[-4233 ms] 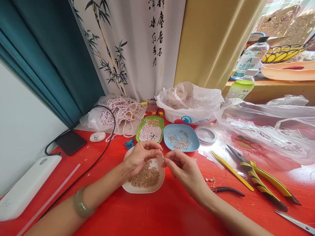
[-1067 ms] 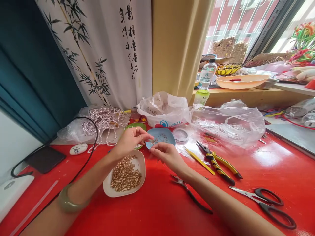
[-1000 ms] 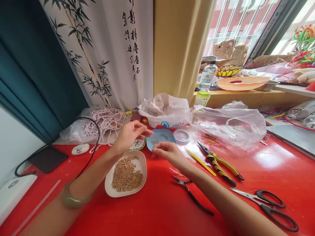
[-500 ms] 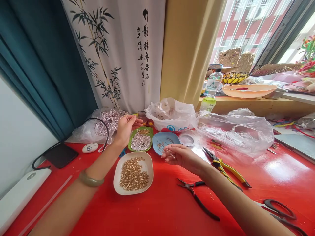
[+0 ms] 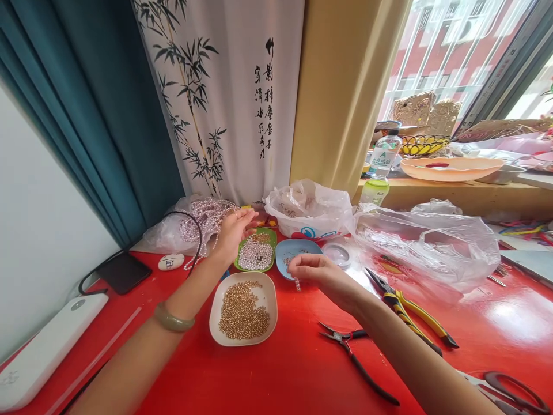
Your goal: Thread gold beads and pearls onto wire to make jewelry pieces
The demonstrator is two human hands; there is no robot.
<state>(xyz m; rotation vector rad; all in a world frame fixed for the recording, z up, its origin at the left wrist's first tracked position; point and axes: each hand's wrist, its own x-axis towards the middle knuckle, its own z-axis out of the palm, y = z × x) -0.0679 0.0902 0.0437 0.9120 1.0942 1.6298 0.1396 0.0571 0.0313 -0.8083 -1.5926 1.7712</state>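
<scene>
My right hand [image 5: 314, 274] is closed in a pinch, and a short string of small clear pinkish beads [image 5: 298, 284] dangles below its fingertips. It is just in front of a blue dish [image 5: 281, 253] that has small beads or findings in it. My left hand [image 5: 235, 235] is raised beside the green dish [image 5: 273, 245], thumb and fingers pressed together. What it grips is too fine to see. White pearl beads [image 5: 254, 255] and some gold ones lie in the green dish. Nearer to me, a white dish [image 5: 213, 323] carries many gold beads [image 5: 242, 314].
Pliers with red-black handles [image 5: 341, 337], yellow-black pliers [image 5: 401, 302] and scissors [image 5: 514, 389] lie on the right of the red table. Plastic bags [image 5: 432, 248] and a clear tape roll [image 5: 337, 253] are behind. Left are bead strands [image 5: 205, 219], a phone [image 5: 124, 272] and a cable.
The view has shifted a little, so everything sits further right. My right fingers have closed together more, and the bead string now hangs below them instead of lying across the fingers.
</scene>
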